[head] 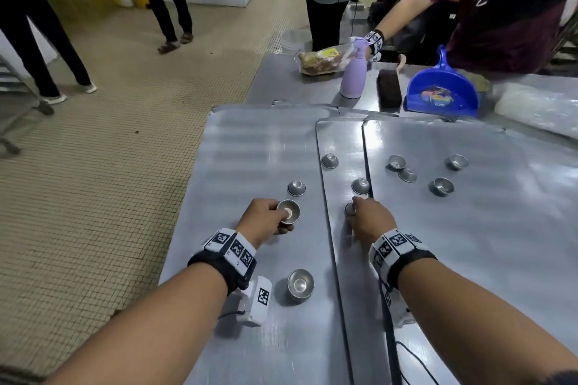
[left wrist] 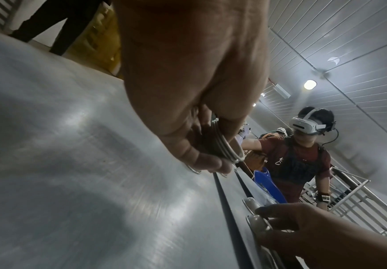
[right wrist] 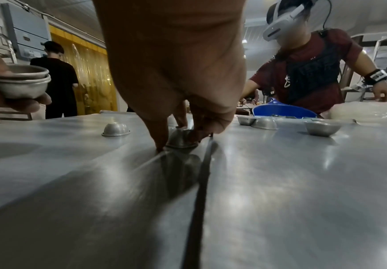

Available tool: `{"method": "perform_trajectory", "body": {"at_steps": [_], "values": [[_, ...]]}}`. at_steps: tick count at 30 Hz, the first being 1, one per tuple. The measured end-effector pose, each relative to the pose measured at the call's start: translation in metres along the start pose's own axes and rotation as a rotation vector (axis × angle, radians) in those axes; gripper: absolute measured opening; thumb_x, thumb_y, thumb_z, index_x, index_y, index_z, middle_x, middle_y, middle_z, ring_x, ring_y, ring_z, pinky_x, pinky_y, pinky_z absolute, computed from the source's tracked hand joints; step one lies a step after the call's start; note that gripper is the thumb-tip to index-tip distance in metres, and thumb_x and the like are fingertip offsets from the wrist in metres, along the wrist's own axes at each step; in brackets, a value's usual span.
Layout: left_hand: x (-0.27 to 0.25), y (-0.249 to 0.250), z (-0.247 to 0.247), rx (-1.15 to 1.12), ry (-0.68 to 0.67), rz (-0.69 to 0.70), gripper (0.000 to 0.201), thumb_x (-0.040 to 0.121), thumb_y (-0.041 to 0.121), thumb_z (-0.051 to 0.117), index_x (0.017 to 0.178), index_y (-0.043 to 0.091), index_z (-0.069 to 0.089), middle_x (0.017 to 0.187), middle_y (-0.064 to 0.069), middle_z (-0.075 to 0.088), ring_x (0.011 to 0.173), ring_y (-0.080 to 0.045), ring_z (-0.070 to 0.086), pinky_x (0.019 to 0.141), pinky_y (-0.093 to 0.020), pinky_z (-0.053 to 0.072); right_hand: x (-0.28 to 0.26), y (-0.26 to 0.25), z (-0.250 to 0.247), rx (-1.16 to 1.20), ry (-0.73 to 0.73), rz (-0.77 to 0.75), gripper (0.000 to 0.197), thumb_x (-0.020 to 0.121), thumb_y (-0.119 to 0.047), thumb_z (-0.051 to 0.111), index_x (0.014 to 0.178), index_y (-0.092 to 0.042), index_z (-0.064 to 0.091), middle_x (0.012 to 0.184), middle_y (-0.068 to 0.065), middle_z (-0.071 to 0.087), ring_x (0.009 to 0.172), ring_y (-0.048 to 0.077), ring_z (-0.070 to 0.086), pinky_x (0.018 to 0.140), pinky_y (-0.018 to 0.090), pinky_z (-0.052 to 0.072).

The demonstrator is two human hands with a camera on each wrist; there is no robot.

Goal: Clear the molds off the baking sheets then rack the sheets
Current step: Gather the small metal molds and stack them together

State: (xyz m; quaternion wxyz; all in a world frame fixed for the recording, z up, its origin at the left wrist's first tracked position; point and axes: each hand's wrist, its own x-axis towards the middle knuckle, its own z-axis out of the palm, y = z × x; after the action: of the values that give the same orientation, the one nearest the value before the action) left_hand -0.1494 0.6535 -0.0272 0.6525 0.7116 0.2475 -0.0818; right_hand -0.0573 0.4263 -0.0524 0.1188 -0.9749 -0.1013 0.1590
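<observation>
Three overlapping metal baking sheets [head: 256, 147] lie on the table, dotted with small round metal molds. My left hand [head: 266, 219] holds a short stack of nested molds [head: 288, 212] above the left sheet; the stack's rims show in the left wrist view [left wrist: 224, 145]. My right hand [head: 366, 216] pinches an upside-down mold [head: 350, 209] on the middle sheet [head: 341, 141], its fingertips [right wrist: 160, 145] touching the metal around the mold [right wrist: 183, 139]. Another upside-down mold [head: 361, 186] sits just beyond. An upright mold [head: 300, 286] stands near my left wrist.
Several molds [head: 441, 186] lie on the right sheet [head: 469, 228]. At the table's far end stand a lilac spray bottle [head: 354, 73], a brush [head: 388, 88], a blue dustpan [head: 441, 92] and a bagged item [head: 322, 61]. A person in a maroon shirt [head: 500, 9] leans over there. Others stand on the tiled floor at left.
</observation>
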Motion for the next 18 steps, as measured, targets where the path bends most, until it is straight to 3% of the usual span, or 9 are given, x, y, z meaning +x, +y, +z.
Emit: {"method": "perform_trajectory", "body": {"at_steps": [6, 10, 15, 18], "values": [[0.003, -0.006, 0.0, 0.005, -0.006, -0.019, 0.01, 0.091, -0.002, 0.058, 0.095, -0.005, 0.067, 0.086, -0.019, 0.07, 0.069, -0.024, 0.072, 0.059, -0.025, 0.054, -0.002, 0.0, 0.006, 0.102, 0.057, -0.026, 0.018, 0.096, -0.021, 0.048, 0.107, -0.008, 0.054, 0.112, 0.017, 0.065, 0.101, 0.037, 0.06, 0.072, 0.036, 0.038], [0.004, -0.006, 0.004, 0.01, -0.012, -0.024, 0.015, 0.092, -0.002, 0.057, 0.101, -0.01, 0.066, 0.087, -0.019, 0.069, 0.067, -0.023, 0.071, 0.059, -0.024, 0.055, -0.013, -0.001, 0.003, 0.209, 0.085, -0.074, 0.04, 0.089, -0.015, 0.061, 0.128, -0.01, 0.052, 0.131, 0.013, 0.054, 0.113, 0.037, 0.056, 0.088, 0.039, 0.045], [0.006, -0.009, 0.009, -0.003, -0.026, -0.042, 0.017, 0.09, 0.0, 0.063, 0.104, -0.01, 0.067, 0.085, -0.017, 0.07, 0.069, -0.022, 0.071, 0.065, -0.027, 0.056, -0.022, -0.002, 0.01, 0.281, 0.145, -0.072, 0.024, 0.083, -0.019, 0.071, 0.103, -0.011, 0.061, 0.115, 0.008, 0.055, 0.097, 0.032, 0.06, 0.076, 0.033, 0.044], [0.005, -0.012, 0.011, 0.019, -0.024, -0.074, 0.015, 0.088, 0.006, 0.066, 0.101, -0.002, 0.069, 0.08, -0.015, 0.072, 0.065, -0.018, 0.07, 0.068, -0.032, 0.052, -0.026, -0.002, 0.012, 0.29, 0.12, -0.065, 0.024, 0.079, -0.023, 0.074, 0.099, -0.015, 0.063, 0.112, 0.005, 0.056, 0.096, 0.028, 0.061, 0.076, 0.03, 0.044]]}}
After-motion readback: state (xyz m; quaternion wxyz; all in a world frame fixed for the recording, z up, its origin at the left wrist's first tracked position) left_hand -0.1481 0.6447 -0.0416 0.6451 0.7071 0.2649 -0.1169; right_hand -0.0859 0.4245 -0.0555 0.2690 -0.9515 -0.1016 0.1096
